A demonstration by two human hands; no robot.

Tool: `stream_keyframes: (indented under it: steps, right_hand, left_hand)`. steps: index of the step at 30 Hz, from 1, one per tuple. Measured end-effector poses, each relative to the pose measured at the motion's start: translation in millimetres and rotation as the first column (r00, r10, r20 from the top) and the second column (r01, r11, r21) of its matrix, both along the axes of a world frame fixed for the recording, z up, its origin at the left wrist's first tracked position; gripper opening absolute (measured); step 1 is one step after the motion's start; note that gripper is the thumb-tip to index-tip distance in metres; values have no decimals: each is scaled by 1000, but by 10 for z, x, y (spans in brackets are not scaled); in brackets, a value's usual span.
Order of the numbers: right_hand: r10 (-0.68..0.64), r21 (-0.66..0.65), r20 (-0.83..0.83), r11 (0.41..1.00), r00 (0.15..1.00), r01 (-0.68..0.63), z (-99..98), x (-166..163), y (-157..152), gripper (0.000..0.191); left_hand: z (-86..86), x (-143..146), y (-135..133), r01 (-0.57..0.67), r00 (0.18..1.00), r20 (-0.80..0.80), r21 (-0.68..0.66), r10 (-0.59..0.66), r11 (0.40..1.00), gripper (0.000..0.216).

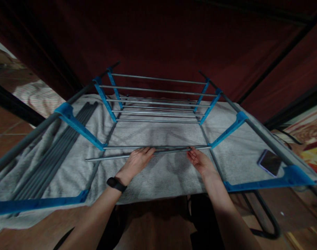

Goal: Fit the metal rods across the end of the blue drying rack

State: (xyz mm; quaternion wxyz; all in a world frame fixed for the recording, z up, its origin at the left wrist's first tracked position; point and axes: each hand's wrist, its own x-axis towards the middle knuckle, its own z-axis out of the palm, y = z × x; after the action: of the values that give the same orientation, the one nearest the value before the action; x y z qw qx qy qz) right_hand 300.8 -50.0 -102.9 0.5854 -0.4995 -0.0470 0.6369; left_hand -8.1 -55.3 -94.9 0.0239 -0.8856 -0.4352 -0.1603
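A drying rack frame with grey tubes and blue plastic brackets stands over a grey towel. My left hand, a black band at its wrist, lies palm down with fingers stretched over a loose thin metal rod that slants across the towel. My right hand holds the other end of that rod between thumb and fingers, close to a blue bracket. A second rod runs just behind, seated between the brackets. Several more rods are fitted further back.
A bundle of dark grey rods lies on the towel at the left. A phone rests on the towel at the right. Dark red fabric hangs behind. Brown tiled floor shows below, and a colourful rug at the far right.
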Motion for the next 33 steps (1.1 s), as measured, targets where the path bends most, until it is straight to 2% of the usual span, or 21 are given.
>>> stream_keyframes:
  steps: [5,9,16,24,28,33]
  right_hand:
    - [-59,-40,18,997,998,60,33,80,15,19]
    - [-90,-59,26,994,996,91,58,112,26,20]
    - [-94,-44,25,995,995,95,82,165,48,23]
    - [-107,-4,40,994,993,107,71,193,51,21]
    - [-113,-36,63,993,992,116,70,199,47,21]
    - [-119,-51,66,991,991,122,54,239,57,21]
  left_hand:
    - [75,-19,-18,-10,1000,-23,-16,9,1000,16]
    - [65,-33,-8,-7,999,-37,-9,7,1000,15]
    - [10,-57,14,-18,1000,-9,26,18,1000,18]
    - [46,-73,6,-26,1000,8,-7,26,1000,20]
    - [71,-81,4,-26,1000,-9,-18,26,1000,15]
    - [68,-87,8,-17,1000,-26,40,18,999,15]
